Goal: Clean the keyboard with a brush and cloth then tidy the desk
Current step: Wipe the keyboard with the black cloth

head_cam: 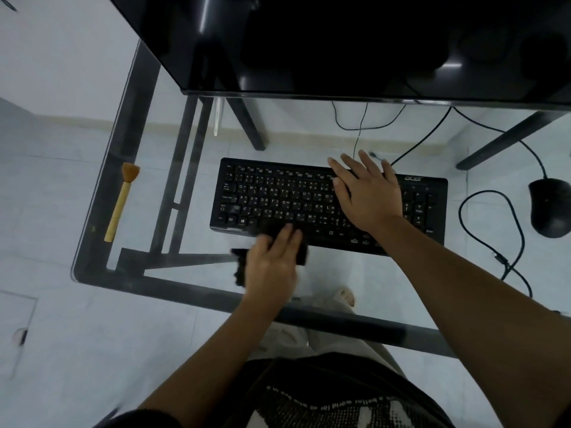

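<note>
Head view: wipe poised at near edge

Nearest: left hand (272,261), fingers straight, pressing crumpled black cloth (238,268) down at near edge of black rectangular plastic keyboard (278,196). Keyboard long axis left–right, keys just beyond cloth. Right hand (367,196) spread flat on right-centre keys, likely bracing. Far left, well apart on glass desk (355,273): wooden-handled tan-bristled brush (119,205), untouched.

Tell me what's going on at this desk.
A person is cleaning the keyboard. The left hand presses a dark cloth on its front edge, while the right hand lies flat on the keys at the right side. The brush lies untouched near the glass desk's left edge, and the mouse sits off to the right.
</note>
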